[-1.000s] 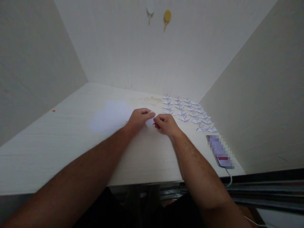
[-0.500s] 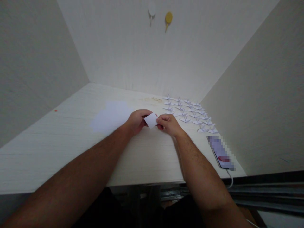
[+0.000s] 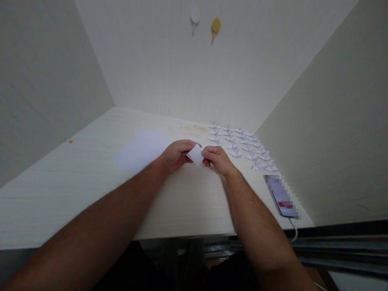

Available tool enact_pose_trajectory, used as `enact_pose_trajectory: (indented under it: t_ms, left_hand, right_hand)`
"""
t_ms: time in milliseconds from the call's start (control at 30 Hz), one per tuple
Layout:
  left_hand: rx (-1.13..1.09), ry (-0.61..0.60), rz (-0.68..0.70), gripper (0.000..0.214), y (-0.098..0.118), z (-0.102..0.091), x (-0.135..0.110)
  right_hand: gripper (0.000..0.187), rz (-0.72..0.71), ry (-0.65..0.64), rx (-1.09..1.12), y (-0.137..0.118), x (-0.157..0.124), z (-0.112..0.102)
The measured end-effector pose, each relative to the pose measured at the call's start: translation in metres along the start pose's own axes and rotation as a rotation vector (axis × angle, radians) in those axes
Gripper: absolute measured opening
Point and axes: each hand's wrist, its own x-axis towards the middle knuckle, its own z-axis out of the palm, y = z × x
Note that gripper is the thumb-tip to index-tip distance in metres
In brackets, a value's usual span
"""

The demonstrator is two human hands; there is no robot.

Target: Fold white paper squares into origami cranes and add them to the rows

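Observation:
A small folded white paper (image 3: pixel 195 154) is held just above the pale wooden desk (image 3: pixel 91 182), tilted like a diamond. My left hand (image 3: pixel 176 155) pinches its left side with curled fingers. Its right side is gripped by my right hand (image 3: pixel 217 159), fingers also closed. To the right, several small folded paper cranes (image 3: pixel 239 145) stand in rows on the desk. A loose stack of white paper sheets (image 3: pixel 142 148) lies flat just left of my left hand.
A phone (image 3: pixel 281 196) with a cable lies on the desk's right front corner. Walls close in the desk on the left, back and right. Two hooks, one white (image 3: pixel 194 16) and one yellow (image 3: pixel 215 25), hang on the back wall. A small red speck (image 3: pixel 70 141) marks the desk's left.
The paper has been lifted from near the desk surface and turned up between both hands, so that its flat white face now shows. Both hands stayed in place.

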Motion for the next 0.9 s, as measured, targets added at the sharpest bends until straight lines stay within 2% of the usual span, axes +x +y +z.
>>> enact_pose_trajectory:
  t_ms: [133,267,333,433,533,767,900]
  left_hand:
    - [0.165,0.123,0.075,0.019,-0.004,0.003,0.004]
    - [0.322,0.293,0.181,0.014,-0.006,0.003,0.007]
    - [0.380,0.395,0.215,0.014,-0.006,0.003,0.008]
    - [0.432,0.481,0.223,0.013,-0.003,0.004,0.006]
    - [0.482,0.468,0.226,0.012,-0.002,0.007,0.004]
    - [0.563,0.427,0.242,0.014,-0.002,0.008,0.003]
    - [0.696,0.366,0.288,0.012,-0.004,0.004,0.003]
  right_hand:
    - [0.037,0.027,0.052,-0.110,0.004,0.002,0.001]
    - [0.027,-0.100,0.269,-0.334,0.006,0.003,0.004]
    - [0.033,-0.192,0.342,-0.432,0.006,0.002,0.006]
    - [0.050,-0.261,0.313,-0.545,0.004,0.001,0.010]
    - [0.053,-0.280,0.272,-0.655,0.003,-0.001,0.013]
    - [0.019,-0.306,0.322,-0.660,0.004,0.001,0.010]
    - [0.017,-0.267,0.373,-0.637,0.006,0.003,0.005]
